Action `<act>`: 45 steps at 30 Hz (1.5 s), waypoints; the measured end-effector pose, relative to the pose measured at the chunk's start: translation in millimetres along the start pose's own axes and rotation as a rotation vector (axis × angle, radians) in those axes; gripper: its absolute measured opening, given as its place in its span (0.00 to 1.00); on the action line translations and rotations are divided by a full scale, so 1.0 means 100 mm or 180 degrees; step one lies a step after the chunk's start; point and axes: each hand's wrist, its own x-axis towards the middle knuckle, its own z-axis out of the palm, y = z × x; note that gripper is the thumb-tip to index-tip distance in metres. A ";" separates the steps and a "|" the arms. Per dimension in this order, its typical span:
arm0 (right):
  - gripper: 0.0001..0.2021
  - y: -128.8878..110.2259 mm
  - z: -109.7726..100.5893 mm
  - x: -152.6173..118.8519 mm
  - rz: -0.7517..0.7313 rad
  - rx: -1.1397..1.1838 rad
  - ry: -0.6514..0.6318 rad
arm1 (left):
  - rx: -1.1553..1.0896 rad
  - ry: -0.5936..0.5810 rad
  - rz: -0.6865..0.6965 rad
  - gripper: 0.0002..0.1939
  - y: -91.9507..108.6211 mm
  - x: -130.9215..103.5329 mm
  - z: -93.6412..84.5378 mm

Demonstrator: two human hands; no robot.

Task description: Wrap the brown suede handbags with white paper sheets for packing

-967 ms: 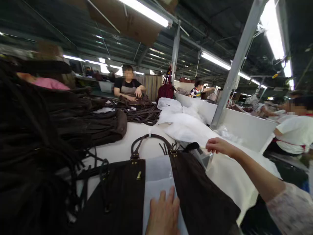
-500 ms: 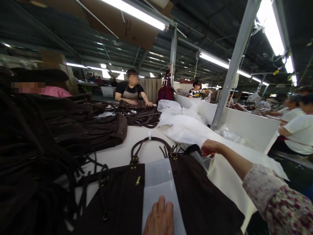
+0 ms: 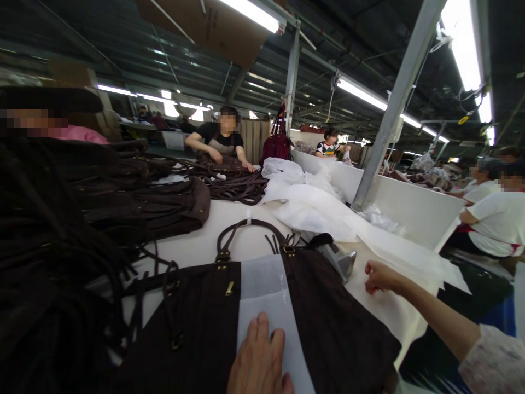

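A dark brown handbag (image 3: pixel 184 323) lies flat on the white table, its handle arching away from me. Down its middle runs a pale translucent sheet (image 3: pixel 262 279). My left hand (image 3: pixel 260 358) rests on the sheet's lower part, palm down with fingers stretched out. To the right of the bag, my right hand (image 3: pixel 379 277) hovers with its fingers curled together; whether a small thing is in them is hidden. Between that hand and the bag's upper right corner stands a tape dispenser (image 3: pixel 339 261).
Brown bags (image 3: pixel 164 205) with straps are heaped at left. White sheets (image 3: pixel 320 210) lie beyond the dispenser, near a slanted metal post (image 3: pixel 379 126). A person (image 3: pixel 223 137) handles a bag across the table; other people are at left and right.
My right hand has moved right and down, away from the dispenser. The fingers of my left hand have spread a little on the sheet. The person across the table has shifted their arms.
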 end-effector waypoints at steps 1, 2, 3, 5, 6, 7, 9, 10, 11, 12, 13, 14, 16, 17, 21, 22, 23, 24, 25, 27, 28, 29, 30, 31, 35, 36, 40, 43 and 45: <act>0.19 0.06 0.01 -0.08 -0.0026 0.0009 -0.0040 | -0.0089 -0.0092 -0.0008 0.28 0.02 -0.01 -0.04; 0.18 0.06 -0.01 -0.16 -0.0104 0.0083 -0.0119 | -0.0170 -0.0175 0.0024 0.28 0.03 -0.03 -0.08; 0.16 0.00 -0.04 -0.25 -0.0227 0.0225 -0.0219 | -0.0247 -0.0244 0.0081 0.28 0.05 -0.04 -0.11; 0.16 -0.29 -0.08 -0.45 -0.0541 0.0864 -0.0671 | -0.0380 -0.0336 0.0177 0.30 0.08 -0.06 -0.16; 0.17 -0.49 -0.06 -0.55 -0.0602 0.1129 -0.0990 | -0.0437 -0.0360 0.0178 0.31 0.09 -0.06 -0.17; 0.19 -0.72 0.01 -0.66 -0.0547 0.1372 -0.1324 | -0.0497 -0.0390 0.0146 0.32 0.09 -0.07 -0.19; 0.21 -1.14 0.32 -0.84 -0.0520 0.1850 -0.2012 | -0.0579 -0.0477 0.0071 0.33 0.10 -0.09 -0.21; 0.21 -1.31 0.54 -0.89 -0.0489 0.2078 -0.2305 | -0.0608 -0.0511 0.0057 0.33 0.11 -0.10 -0.21; 0.21 -1.44 0.80 -0.92 -0.0368 0.2267 -0.2502 | -0.0641 -0.0540 0.0061 0.33 0.10 -0.10 -0.21; 0.22 -1.53 1.06 -0.91 -0.0212 0.2429 -0.2578 | -0.0683 -0.0552 0.0084 0.33 0.10 -0.11 -0.21; 0.22 -1.57 1.31 -0.88 -0.0064 0.2538 -0.2551 | -0.0726 -0.0550 0.0114 0.33 0.10 -0.12 -0.20; 0.22 -1.58 1.54 -0.82 0.0047 0.2609 -0.2447 | -0.0768 -0.0528 0.0136 0.34 0.09 -0.12 -0.18; 0.21 -1.54 1.88 -0.69 0.0101 0.2666 -0.2170 | -0.0844 -0.0457 0.0159 0.34 0.09 -0.12 -0.14; 0.20 -1.50 1.99 -0.62 0.0066 0.2671 -0.2069 | -0.0857 -0.0425 0.0153 0.35 0.09 -0.12 -0.12; 0.18 -1.40 2.11 -0.48 -0.0139 0.2648 -0.2006 | -0.0664 -0.0395 0.0163 0.33 0.10 -0.09 -0.09; 0.18 -1.39 2.11 -0.47 -0.0217 0.2622 -0.2001 | -0.0599 -0.0426 0.0156 0.33 0.10 -0.08 -0.11; 0.19 -1.37 2.10 -0.47 -0.0310 0.2587 -0.1983 | -0.0551 -0.0462 0.0152 0.33 0.10 -0.07 -0.12; 0.20 -1.36 2.10 -0.48 -0.0409 0.2549 -0.1959 | -0.0522 -0.0487 0.0148 0.33 0.10 -0.07 -0.14; 0.21 -1.35 2.10 -0.48 -0.0509 0.2506 -0.1936 | -0.0510 -0.0514 0.0152 0.32 0.09 -0.06 -0.15; 0.22 -1.33 2.12 -0.49 -0.0693 0.2399 -0.1920 | -0.0535 -0.0485 0.0195 0.33 0.08 -0.05 -0.17; 0.22 -1.32 2.14 -0.49 -0.0792 0.2332 -0.1920 | -0.0567 -0.0471 0.0221 0.33 0.07 -0.06 -0.18; 0.22 -1.31 2.15 -0.48 -0.0896 0.2245 -0.1915 | -0.0609 -0.0464 0.0236 0.33 0.07 -0.06 -0.19; 0.22 -1.30 2.16 -0.48 -0.1008 0.2140 -0.1898 | -0.0649 -0.0483 0.0236 0.34 0.06 -0.06 -0.21; 0.22 -1.30 2.17 -0.47 -0.1135 0.2022 -0.1868 | -0.0679 -0.0523 0.0237 0.34 0.06 -0.06 -0.22; 0.15 -1.31 2.20 -0.43 -0.1896 0.1365 -0.1520 | -0.0752 -0.0646 0.0227 0.35 0.05 -0.07 -0.28; 0.13 -1.32 2.20 -0.42 -0.2125 0.1169 -0.1347 | -0.0786 -0.0644 0.0229 0.35 0.05 -0.07 -0.28; 0.10 -1.35 2.22 -0.38 -0.2775 0.0372 -0.0499 | -0.0905 -0.0600 0.0194 0.35 0.05 -0.07 -0.23; 0.11 -1.38 2.22 -0.32 -0.2774 0.0233 -0.0282 | -0.0991 -0.0548 0.0196 0.36 0.04 -0.08 -0.19; 0.10 -1.40 2.20 -0.28 -0.2670 0.0341 -0.0319 | -0.1039 -0.0534 0.0221 0.36 0.03 -0.08 -0.18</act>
